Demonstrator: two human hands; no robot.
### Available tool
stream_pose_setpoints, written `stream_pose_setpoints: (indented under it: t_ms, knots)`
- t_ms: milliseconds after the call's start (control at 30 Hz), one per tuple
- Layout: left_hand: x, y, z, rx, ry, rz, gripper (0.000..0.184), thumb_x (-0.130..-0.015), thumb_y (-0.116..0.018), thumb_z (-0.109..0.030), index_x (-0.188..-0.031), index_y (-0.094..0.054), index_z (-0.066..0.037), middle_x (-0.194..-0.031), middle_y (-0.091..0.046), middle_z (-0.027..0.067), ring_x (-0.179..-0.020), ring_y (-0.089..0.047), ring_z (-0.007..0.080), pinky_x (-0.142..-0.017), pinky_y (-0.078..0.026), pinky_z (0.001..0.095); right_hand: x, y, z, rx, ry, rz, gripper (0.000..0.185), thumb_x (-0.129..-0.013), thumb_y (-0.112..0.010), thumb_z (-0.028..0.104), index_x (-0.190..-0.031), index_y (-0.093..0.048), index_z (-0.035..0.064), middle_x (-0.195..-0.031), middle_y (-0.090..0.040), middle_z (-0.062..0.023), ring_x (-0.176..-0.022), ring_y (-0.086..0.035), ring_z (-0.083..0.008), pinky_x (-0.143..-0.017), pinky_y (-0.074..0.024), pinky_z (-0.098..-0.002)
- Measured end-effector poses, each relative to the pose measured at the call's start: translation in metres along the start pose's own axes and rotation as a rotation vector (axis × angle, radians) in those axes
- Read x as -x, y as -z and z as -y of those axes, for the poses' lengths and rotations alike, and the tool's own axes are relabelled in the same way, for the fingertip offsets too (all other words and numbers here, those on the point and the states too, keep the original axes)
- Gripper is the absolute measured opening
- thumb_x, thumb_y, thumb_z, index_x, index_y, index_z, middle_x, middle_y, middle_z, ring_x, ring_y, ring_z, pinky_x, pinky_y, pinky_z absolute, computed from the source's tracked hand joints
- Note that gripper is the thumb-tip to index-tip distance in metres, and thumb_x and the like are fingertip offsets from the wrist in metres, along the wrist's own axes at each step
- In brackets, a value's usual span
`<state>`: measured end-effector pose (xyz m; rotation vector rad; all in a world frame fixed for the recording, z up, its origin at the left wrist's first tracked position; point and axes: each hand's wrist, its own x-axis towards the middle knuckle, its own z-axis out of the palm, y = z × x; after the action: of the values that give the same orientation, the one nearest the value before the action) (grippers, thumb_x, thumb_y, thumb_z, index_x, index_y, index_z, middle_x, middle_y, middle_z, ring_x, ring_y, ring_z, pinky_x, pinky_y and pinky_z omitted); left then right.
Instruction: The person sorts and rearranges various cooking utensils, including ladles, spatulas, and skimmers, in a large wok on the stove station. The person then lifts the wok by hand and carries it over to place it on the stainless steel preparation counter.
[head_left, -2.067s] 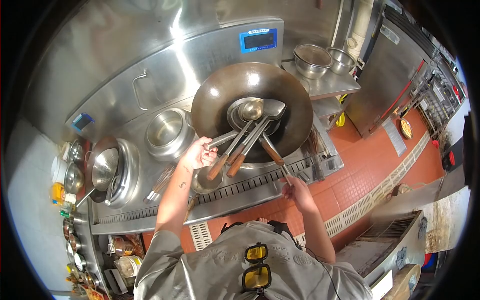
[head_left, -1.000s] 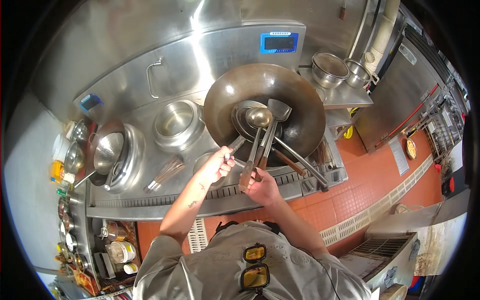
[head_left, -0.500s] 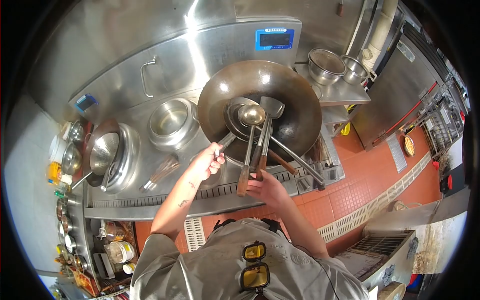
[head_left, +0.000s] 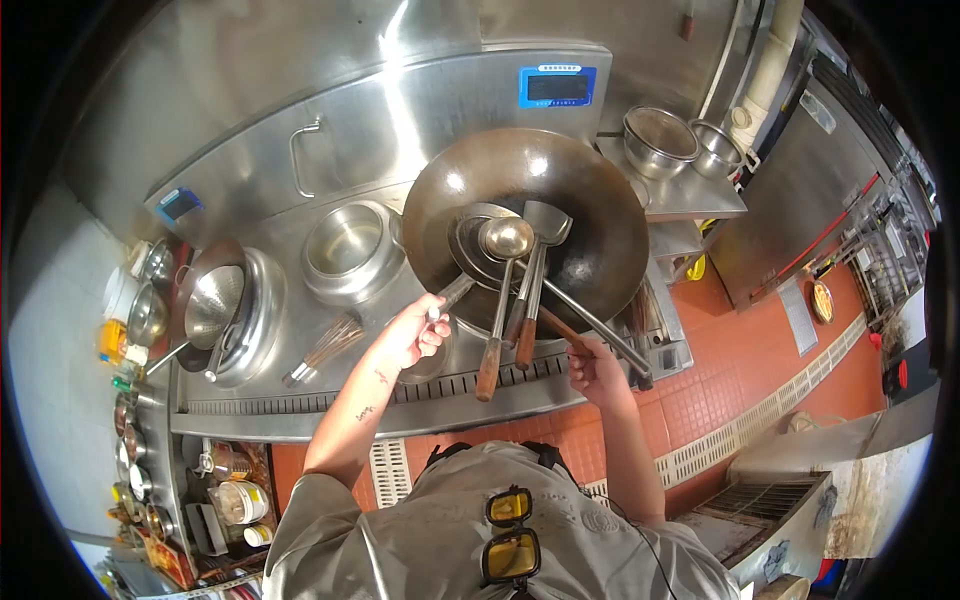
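Observation:
A large dark wok (head_left: 610, 210) holds several metal tools. My left hand (head_left: 412, 337) is closed around the end of a grey handle (head_left: 455, 292), which leads to a round metal pan-like piece (head_left: 470, 250) inside the wok. My right hand (head_left: 600, 373) grips a brown wooden handle (head_left: 562, 332); the head it belongs to is hidden under the other tools. Between the hands, the wooden grips of a ladle (head_left: 507, 238) and a wok spatula (head_left: 548, 222) jut over the wok's near rim. A long metal handle (head_left: 610, 340) passes just above my right hand.
Left of the wok stand a steel pot (head_left: 345, 245), a bamboo brush (head_left: 335, 342) and a perforated strainer (head_left: 215, 302) leaning in another wok. Steel bowls (head_left: 660, 145) sit on a side shelf (head_left: 700, 205) at right. A slotted drain (head_left: 500, 378) lines the stove's front edge.
My right hand has moved right, from beside the spatula and ladle grips to the brown wooden handle, and closed on it. My left hand keeps its grip. The view has shifted slightly.

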<state>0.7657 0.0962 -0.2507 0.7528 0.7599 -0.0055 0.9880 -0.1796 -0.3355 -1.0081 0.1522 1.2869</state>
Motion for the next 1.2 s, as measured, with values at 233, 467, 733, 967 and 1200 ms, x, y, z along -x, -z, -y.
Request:
stream_pose_setpoints:
  t_ms: [233, 467, 733, 967, 1200]
  knots:
    - [-0.001, 0.005, -0.003, 0.116, 0.089, 0.055, 0.031, -0.088, -0.060, -0.036, -0.085, -0.053, -0.006, -0.066, -0.046, -0.0016, -0.046, -0.031, 0.0034, -0.040, -0.022, 0.0182, -0.004, 0.006, 0.010, -0.025, -0.070, 0.237, 0.023, -0.099, -0.046, 0.022, -0.098, -0.057, 0.0017, -0.058, -0.038, 0.0060, -0.044, -0.032, -0.0048, -0.039, -0.0244, -0.0191]
    - [-0.013, 0.009, 0.017, 0.253, 0.159, 0.213, 0.027, -0.083, -0.063, -0.032, -0.077, -0.056, -0.006, -0.065, -0.045, -0.0018, -0.047, -0.033, 0.0065, -0.041, -0.024, 0.0206, 0.012, -0.014, -0.003, 0.066, 0.122, 0.239, 0.026, -0.100, -0.046, 0.023, -0.094, -0.057, 0.0006, -0.058, -0.037, 0.0053, -0.043, -0.031, -0.0056, -0.038, -0.0244, -0.0202]
    - [-0.027, 0.001, 0.044, 0.314, 0.038, 0.194, 0.024, -0.080, -0.063, -0.033, -0.075, -0.051, -0.012, -0.062, -0.045, -0.0050, -0.044, -0.032, 0.0035, -0.038, -0.022, 0.0189, 0.018, -0.025, -0.007, 0.043, 0.207, 0.212, 0.027, -0.100, -0.044, 0.022, -0.092, -0.056, -0.0003, -0.058, -0.035, 0.0059, -0.044, -0.030, -0.0053, -0.039, -0.0244, -0.0207]
    - [-0.020, -0.017, 0.050, 0.300, -0.034, 0.051, 0.025, -0.081, -0.062, -0.035, -0.077, -0.049, -0.014, -0.061, -0.045, -0.0070, -0.042, -0.030, 0.0022, -0.038, -0.020, 0.0179, 0.021, -0.025, -0.009, 0.002, 0.220, 0.217, 0.028, -0.100, -0.043, 0.022, -0.091, -0.056, -0.0005, -0.058, -0.035, 0.0051, -0.046, -0.032, -0.0060, -0.039, -0.0246, -0.0213]
    - [-0.024, -0.022, 0.059, 0.321, -0.053, 0.061, 0.027, -0.081, -0.063, -0.038, -0.077, -0.053, -0.014, -0.062, -0.044, -0.0065, -0.044, -0.031, 0.0026, -0.040, -0.020, 0.0187, 0.027, -0.028, -0.008, 0.037, 0.239, 0.252, 0.026, -0.100, -0.043, 0.021, -0.091, -0.056, -0.0006, -0.058, -0.036, 0.0037, -0.045, -0.031, -0.0068, -0.040, -0.0253, -0.0217]
